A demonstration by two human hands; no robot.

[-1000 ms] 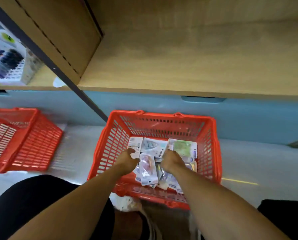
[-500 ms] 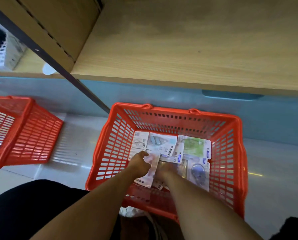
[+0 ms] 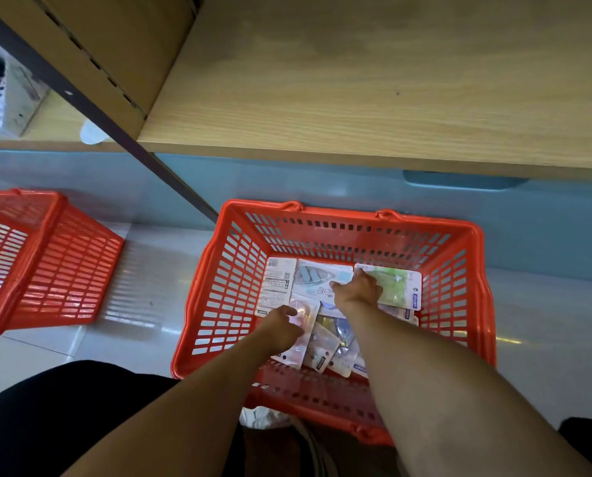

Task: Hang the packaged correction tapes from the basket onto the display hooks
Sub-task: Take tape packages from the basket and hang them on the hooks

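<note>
A wide wooden shelf board fills the top of the view, with a pale blue base panel running under its front edge and a dark metal upright slanting down across the left. Below lies a glossy white tiled floor. On it, at the left edge, a second red basket stands well apart from the main one.

The red plastic basket sits on the floor in the middle, just in front of the blue panel, its slotted walls rising around a loose heap of packaged correction tapes on its bottom. Both bare forearms reach down into it.

Among the packs, a green-fronted pack lies flat at the far right, a grey-blue pack next to it in the middle, and a pack turned to its printed white back at the far left. Nearer, a pink pack lies on top of the heap.

The right hand rests on the seam between the green and grey-blue packs, fingers bent down onto them; whether it pinches either pack cannot be told. The left hand has its fingers curled on the pink pack, gripping its left edge.
</note>
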